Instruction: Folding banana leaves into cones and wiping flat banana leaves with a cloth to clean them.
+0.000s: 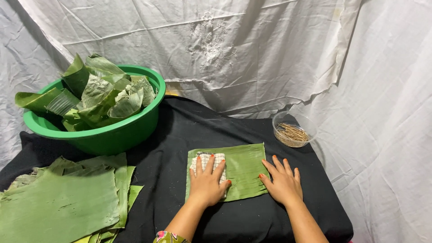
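A rectangular piece of green banana leaf (245, 168) lies flat on the black cloth. My left hand (207, 184) presses palm-down on a checked white cloth (215, 158) that rests on the left part of this leaf. My right hand (282, 182) lies flat with fingers spread, holding down the leaf's lower right corner and partly resting on the black cloth.
A green plastic basin (112, 137) full of folded banana leaves stands at the back left. A stack of flat banana leaves (63, 202) lies at the front left. A small clear bowl (294, 129) of thin wooden sticks sits at the back right. White sheets hang behind.
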